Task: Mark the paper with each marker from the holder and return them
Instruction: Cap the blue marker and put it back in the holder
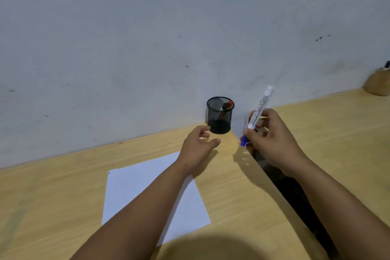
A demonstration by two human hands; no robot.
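A black mesh holder (219, 121) stands on the wooden table against the wall, with a red-capped and a black-capped marker (227, 105) inside. My right hand (272, 141) grips a white marker with a blue cap (258, 113), held tilted, cap end down, to the right of the holder. My left hand (197, 148) hovers just in front of the holder, fingers loosely curled and holding nothing. A white sheet of paper (135, 188) lies on the table under my left forearm, with a tiny dark mark at its far left corner.
A dark gap (295, 194) runs diagonally between two wooden tabletops, under my right forearm. A brownish object (377, 83) sits at the far right against the grey wall. A round shadow falls on the table's near edge.
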